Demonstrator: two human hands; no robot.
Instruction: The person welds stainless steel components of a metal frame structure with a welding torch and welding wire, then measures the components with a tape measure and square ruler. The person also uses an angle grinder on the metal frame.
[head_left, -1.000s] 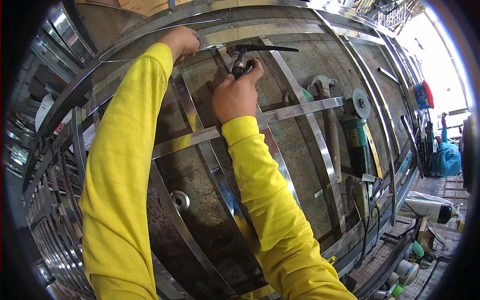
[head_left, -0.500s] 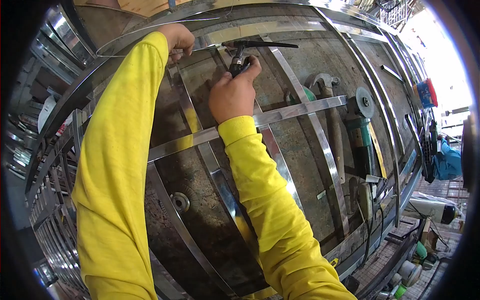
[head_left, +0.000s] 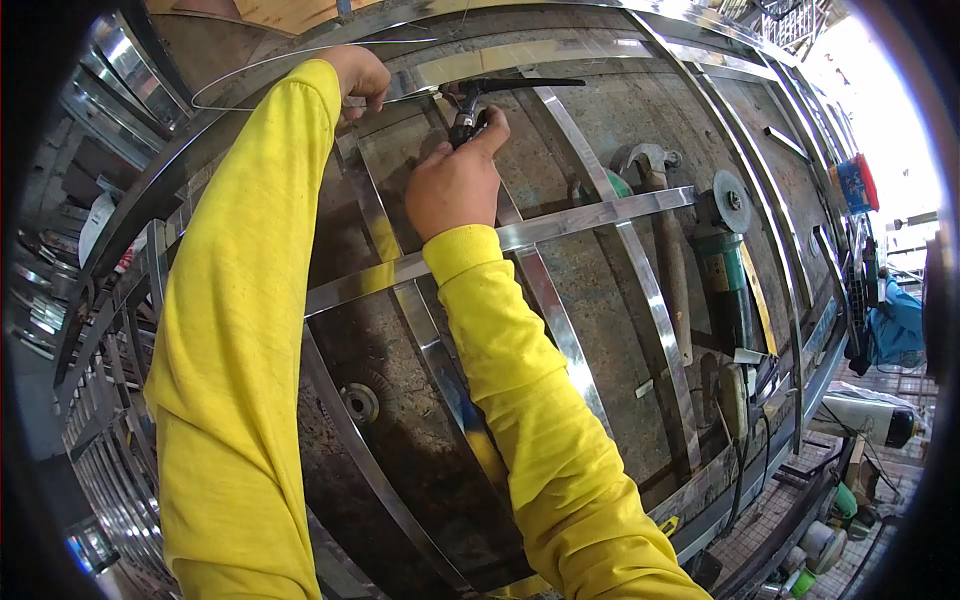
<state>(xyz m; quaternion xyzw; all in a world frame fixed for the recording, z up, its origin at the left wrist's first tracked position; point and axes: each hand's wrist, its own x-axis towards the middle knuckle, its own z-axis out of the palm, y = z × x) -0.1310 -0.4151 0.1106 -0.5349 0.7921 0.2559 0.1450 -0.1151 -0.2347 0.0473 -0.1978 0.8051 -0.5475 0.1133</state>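
Holding the welding torch [head_left: 473, 108] in our right hand [head_left: 452, 185], grip clamped on its handle, we pinch a filler rod [head_left: 300, 50] in our left hand [head_left: 358, 72] at the far edge of the steel frame [head_left: 600, 212]; hammer [head_left: 662, 235] and angle grinder [head_left: 722, 270] lie rightward.

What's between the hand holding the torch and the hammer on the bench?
In the head view, a shiny steel strip slants between the right hand gripping the torch and the hammer, a green object beside it.
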